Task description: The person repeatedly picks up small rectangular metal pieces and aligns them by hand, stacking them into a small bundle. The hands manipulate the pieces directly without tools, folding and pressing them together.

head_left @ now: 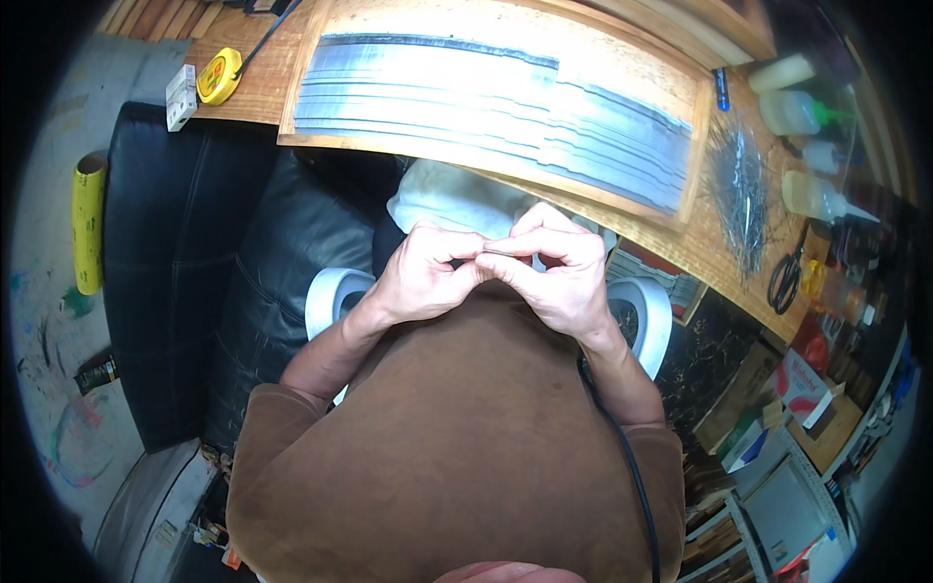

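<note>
My left hand [431, 271] and my right hand [560, 268] meet in front of my chest, below the near edge of the workbench. Both are closed, thumbs and fingers pinching a thin dark piece [505, 254] between them. Most of it is hidden by the fingers, so its kind cannot be made out. Beyond the hands, a shallow wooden tray [296, 97] holds rows of thin grey metallic strips [428, 92], overlapping in layers. To its right lies a loose heap of thin wire-like pieces [739, 194].
On the bench, a yellow tape measure [220, 77] and small white box [181, 98] lie left; black scissors [785, 280], a blue marker [721, 89] and squeeze bottles [789, 112] lie right. A black sofa [180, 253] stands left. A black cable [632, 457] runs down my right side.
</note>
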`<state>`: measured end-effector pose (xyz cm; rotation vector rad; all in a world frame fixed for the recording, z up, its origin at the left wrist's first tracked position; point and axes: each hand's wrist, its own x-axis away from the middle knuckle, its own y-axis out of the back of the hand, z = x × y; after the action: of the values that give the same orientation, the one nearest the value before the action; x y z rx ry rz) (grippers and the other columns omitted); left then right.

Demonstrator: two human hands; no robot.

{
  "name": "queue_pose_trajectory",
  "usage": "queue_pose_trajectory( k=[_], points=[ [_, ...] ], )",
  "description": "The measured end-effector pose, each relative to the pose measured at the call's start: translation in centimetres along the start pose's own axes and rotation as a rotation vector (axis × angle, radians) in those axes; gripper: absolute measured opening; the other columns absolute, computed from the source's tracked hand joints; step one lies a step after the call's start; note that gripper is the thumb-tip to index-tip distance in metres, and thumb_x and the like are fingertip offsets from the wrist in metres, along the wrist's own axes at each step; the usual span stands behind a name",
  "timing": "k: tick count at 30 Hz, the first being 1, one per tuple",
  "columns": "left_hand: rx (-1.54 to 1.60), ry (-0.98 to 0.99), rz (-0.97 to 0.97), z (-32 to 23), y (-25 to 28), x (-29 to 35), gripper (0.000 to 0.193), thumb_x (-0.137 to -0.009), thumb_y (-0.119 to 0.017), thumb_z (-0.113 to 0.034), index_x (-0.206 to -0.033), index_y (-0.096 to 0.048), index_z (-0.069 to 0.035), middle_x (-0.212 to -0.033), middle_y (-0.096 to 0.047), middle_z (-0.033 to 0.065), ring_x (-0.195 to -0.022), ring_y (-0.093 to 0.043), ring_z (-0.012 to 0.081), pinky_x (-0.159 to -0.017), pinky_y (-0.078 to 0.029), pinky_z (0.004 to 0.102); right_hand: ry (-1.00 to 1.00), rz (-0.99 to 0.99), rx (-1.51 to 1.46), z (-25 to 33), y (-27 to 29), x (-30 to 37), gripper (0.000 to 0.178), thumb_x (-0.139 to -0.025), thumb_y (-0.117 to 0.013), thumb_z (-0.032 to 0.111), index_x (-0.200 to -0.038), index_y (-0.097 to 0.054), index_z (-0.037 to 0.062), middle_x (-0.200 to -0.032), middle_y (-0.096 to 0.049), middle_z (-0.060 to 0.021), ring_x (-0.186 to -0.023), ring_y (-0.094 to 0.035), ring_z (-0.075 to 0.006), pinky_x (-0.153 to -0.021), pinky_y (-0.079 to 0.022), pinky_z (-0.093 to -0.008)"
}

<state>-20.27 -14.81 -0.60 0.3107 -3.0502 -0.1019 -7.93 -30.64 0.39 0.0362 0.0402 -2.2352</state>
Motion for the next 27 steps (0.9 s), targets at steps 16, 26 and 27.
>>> queue_pose_trajectory(
  k=[16, 26, 27],
  points=[
    [-0.023, -0.004, 0.01, 0.5, -0.2, 0.0, 0.005, -0.09, -0.07, -0.001, -0.089, -0.074, 0.001, -0.068, -0.066, 0.0127, -0.057, -0.056, 0.0153, -0.055, -0.044, 0.0323, 0.218, -0.09, 0.181, -0.7, -1.0, 0.8, 0.016, -0.081, -0.087, -0.002, -0.095, -0.081, -0.0016, -0.082, -0.061, -0.0047, -0.066, -0.056, -0.011, -0.056, -0.044, -0.0252],
    [-0.012, -0.019, 0.13, 0.4, 0.0, -0.5, 0.014, -0.091, -0.072, -0.003, -0.104, -0.079, 0.0, -0.083, -0.078, 0.0146, -0.068, -0.073, 0.0199, -0.068, -0.057, 0.0315, 0.444, -0.491, 0.13, -1.2, -1.5, 1.4, 0.009, -0.088, -0.086, 0.005, -0.095, -0.081, 0.0014, -0.081, -0.06, -0.0044, -0.069, -0.054, -0.0133, -0.058, -0.041, -0.0258],
    [0.026, -0.002, 0.128, 0.5, -0.1, -0.5, 0.015, -0.092, -0.073, -0.004, -0.105, -0.079, 0.0, -0.085, -0.079, 0.0144, -0.071, -0.075, 0.02, -0.07, -0.058, 0.0311, 0.404, -0.432, 0.157, -1.0, -0.6, 1.4, 0.01, -0.089, -0.085, 0.006, -0.096, -0.081, 0.001, -0.084, -0.062, -0.0055, -0.071, -0.056, -0.0132, -0.058, -0.042, -0.0253]
  ],
)
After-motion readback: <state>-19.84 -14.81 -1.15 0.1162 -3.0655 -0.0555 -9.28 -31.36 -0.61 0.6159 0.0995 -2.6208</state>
